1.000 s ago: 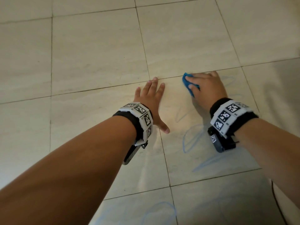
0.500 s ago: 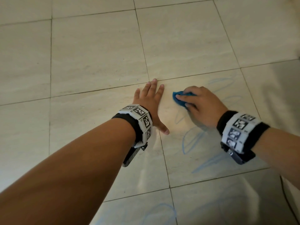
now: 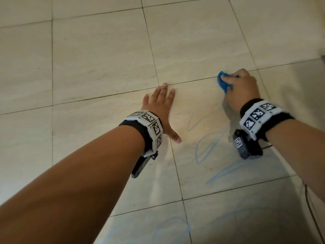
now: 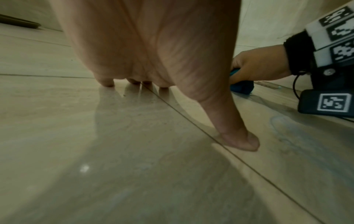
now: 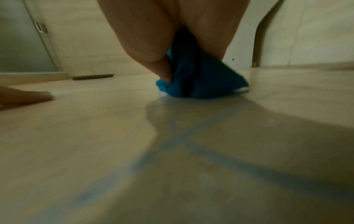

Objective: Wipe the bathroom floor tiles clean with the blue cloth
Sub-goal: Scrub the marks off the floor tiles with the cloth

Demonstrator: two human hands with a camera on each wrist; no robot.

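Lower edge of the head view is mostly forearm, both arms cut off by the frame. Between them the floor tiles (image 3: 109, 55) carry thin blue scribbled lines (image 3: 207, 148), loopy and faint, and another loop at the bottom edge runs out of frame. The tiles are pale beige with a soft streaky stone pattern, slightly glossy, split by thin dark grout lines.

Both wrists wear a black band with white blocks printed with black-and-white square codes, plus a dark camera unit hanging underneath.

The left hand (image 3: 161, 110) sits around the middle of the frame, flat on the floor with the fingers straight and a bit spread, thumb stuck out to the side across a grout line. From the left wrist view only the fingertips and the thumb tip touch the tile, and the palm blocks most of the upper picture.

Further up and to the right, the right hand (image 3: 241, 88) grips the blue cloth (image 3: 222, 81), fingers curled round it and pressing it onto the tile just beside a grout line. The cloth is bunched into a wad, mostly hidden under the hand. The right wrist view shows it best (image 5: 201, 81): nubbly woven texture, a pale edge at one corner, the rest blurry.

Far back in that view there's a pale wall and a white rounded fixture, hard to make out.
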